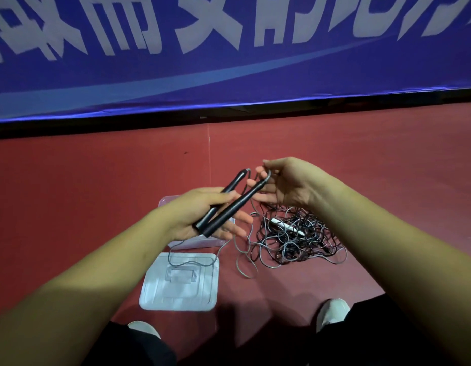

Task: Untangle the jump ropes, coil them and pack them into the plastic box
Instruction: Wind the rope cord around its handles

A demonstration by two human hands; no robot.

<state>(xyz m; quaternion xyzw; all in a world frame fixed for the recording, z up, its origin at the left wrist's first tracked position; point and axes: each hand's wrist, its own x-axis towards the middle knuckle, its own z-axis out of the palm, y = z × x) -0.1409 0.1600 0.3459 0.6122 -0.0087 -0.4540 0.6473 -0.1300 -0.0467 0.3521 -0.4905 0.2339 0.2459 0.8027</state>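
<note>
My left hand holds two black jump-rope handles side by side, thumb over them, their far ends pointing up and right. My right hand pinches the grey cord where it leaves one handle's tip. A tangled pile of black and grey ropes lies on the red floor below my right hand, with a white handle in it. The clear plastic box sits on the floor, mostly hidden behind my left hand. Its lid lies flat in front of it, with a grey cord loop across it.
A blue banner with white characters stands along the far edge of the red floor. My two shoes and dark trouser legs are at the bottom of the view.
</note>
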